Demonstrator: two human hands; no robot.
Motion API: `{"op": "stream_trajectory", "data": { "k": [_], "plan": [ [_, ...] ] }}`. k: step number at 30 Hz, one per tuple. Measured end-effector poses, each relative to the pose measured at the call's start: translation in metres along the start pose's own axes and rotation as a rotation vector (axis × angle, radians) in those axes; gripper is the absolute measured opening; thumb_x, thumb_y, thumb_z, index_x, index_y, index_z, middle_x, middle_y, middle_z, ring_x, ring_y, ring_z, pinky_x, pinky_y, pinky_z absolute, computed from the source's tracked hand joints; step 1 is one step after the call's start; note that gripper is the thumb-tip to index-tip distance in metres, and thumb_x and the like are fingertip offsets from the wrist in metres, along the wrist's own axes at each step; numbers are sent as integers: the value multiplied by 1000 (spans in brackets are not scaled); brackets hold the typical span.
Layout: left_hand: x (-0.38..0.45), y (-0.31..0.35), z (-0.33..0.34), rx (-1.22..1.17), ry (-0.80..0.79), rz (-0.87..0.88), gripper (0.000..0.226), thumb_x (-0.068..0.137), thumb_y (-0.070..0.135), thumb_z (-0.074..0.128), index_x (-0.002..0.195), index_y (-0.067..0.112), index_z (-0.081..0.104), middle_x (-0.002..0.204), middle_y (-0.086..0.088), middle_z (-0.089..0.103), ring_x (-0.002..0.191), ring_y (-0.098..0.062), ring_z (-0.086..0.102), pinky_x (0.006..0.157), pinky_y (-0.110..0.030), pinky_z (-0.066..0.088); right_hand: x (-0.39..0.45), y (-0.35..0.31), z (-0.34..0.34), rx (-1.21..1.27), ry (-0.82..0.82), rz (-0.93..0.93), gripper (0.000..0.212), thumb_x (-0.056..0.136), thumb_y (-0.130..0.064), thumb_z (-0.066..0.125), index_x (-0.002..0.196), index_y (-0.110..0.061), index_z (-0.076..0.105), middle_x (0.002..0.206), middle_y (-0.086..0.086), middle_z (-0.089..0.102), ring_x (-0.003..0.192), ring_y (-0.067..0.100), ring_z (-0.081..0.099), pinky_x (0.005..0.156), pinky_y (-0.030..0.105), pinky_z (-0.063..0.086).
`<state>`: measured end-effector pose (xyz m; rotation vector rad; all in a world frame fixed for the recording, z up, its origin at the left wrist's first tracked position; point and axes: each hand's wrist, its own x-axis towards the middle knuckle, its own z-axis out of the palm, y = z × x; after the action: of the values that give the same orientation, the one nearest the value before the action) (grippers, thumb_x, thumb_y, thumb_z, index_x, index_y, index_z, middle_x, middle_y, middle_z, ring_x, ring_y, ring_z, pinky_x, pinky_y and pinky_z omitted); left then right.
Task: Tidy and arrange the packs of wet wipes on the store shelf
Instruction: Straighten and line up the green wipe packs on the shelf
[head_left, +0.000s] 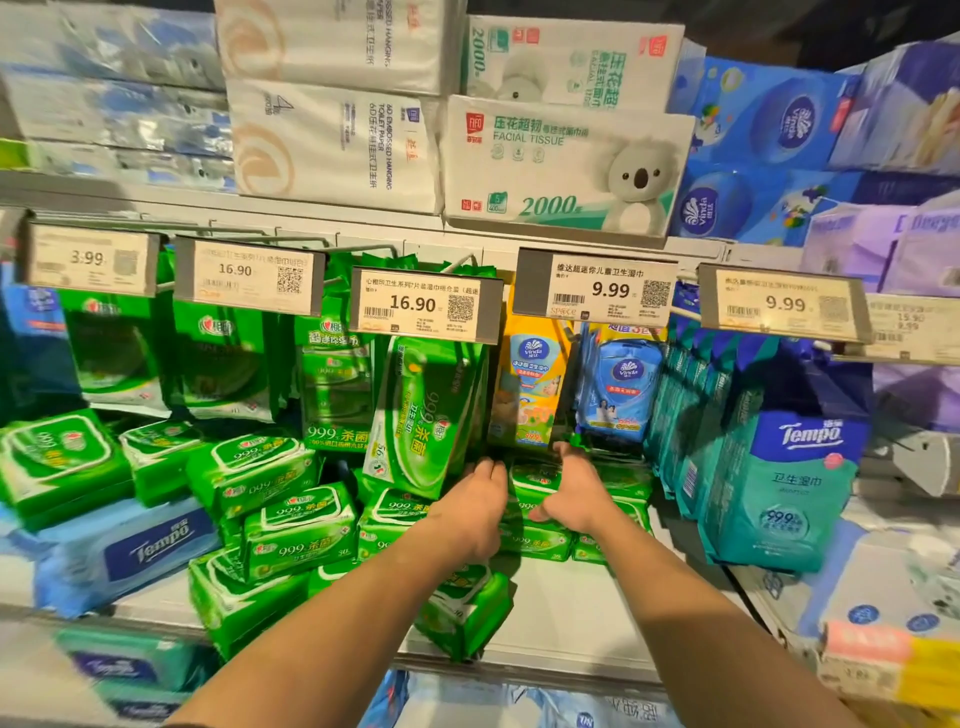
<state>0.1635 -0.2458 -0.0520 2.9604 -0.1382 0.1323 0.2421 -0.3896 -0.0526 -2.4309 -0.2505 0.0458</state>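
Observation:
Green "999" wet wipe packs fill the middle shelf (571, 613). A short stack of them stands at the centre back, and its top pack (535, 480) lies between my hands. My left hand (478, 501) presses its curled fingers against that pack's left edge. My right hand (576, 491) lies over its right side, thumb spread forward. A large green pack (431, 415) leans tilted just left of my left hand. More green packs (296, 530) lie jumbled to the left, and one (467, 613) sits askew at the shelf's front edge under my left forearm.
Price tags (423, 304) hang on rails above green, yellow (530, 384) and blue Vinda (621, 384) packs. Teal Tempo packs (779, 493) stand in a row on the right. A blue Tempo pack (130, 551) lies at the left. Tissue boxes (561, 171) fill the shelf above.

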Motion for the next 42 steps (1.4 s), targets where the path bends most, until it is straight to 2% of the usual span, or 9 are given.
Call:
{"op": "stream_trajectory", "data": {
  "k": [3,7,11,17,24,28,30,37,42],
  "plan": [
    [-1,-2,6,-12,-14,4,81,81,-1,60,150,4,19,146,-12,29,135,-31,33,112,-44,36,-1,3,4,-33,23,13,113,59,-26,93,147,-8,26,147,10,29,137,26,33,110,29,31],
    [-2,-1,7,-22,-34,-5,73,80,2,62,143,6,28,137,-8,32,132,-28,35,106,-48,42,-5,5,2,-98,85,82,105,55,-32,94,139,-6,36,140,15,36,132,35,34,106,40,40],
    [-3,0,8,0,-43,-10,69,79,4,63,140,8,31,128,-6,35,126,-27,38,100,-51,46,-6,8,3,36,71,87,105,55,-23,95,140,-5,37,141,14,44,130,32,44,103,39,43],
    [-10,4,12,15,-31,-4,58,82,9,59,135,9,35,126,-5,35,125,-26,41,96,-51,49,-16,12,10,13,125,49,100,63,-27,91,142,-4,34,145,13,41,134,29,40,107,38,39],
    [-31,17,16,219,56,83,58,86,16,57,139,6,37,132,-12,43,121,-31,48,98,-44,43,-50,31,8,19,121,19,98,63,-13,88,143,-6,31,138,12,38,130,30,42,105,34,37],
    [-44,16,17,249,129,152,54,86,19,54,137,6,42,134,-13,47,121,-31,48,106,-41,38,-70,46,2,-10,137,-3,85,68,-11,81,140,-8,36,134,13,41,129,31,42,105,33,36],
    [-52,12,16,253,153,183,50,84,20,53,132,7,47,131,-12,50,121,-30,47,109,-39,35,-78,51,-2,-66,97,-12,78,69,-13,79,135,-8,39,133,13,42,128,30,41,103,32,37],
    [-90,-4,12,146,248,158,37,81,25,53,115,10,58,118,-10,54,115,-29,48,103,-38,36,-101,41,10,-150,-36,-44,79,74,-30,76,140,-7,39,140,13,37,130,29,40,105,33,38],
    [-122,-23,-3,122,259,95,46,83,33,59,125,13,55,127,-8,47,124,-26,39,104,-41,36,-127,17,33,-338,-205,-76,79,76,-43,70,141,-12,39,148,12,31,134,34,34,106,41,39]
  ]
}}
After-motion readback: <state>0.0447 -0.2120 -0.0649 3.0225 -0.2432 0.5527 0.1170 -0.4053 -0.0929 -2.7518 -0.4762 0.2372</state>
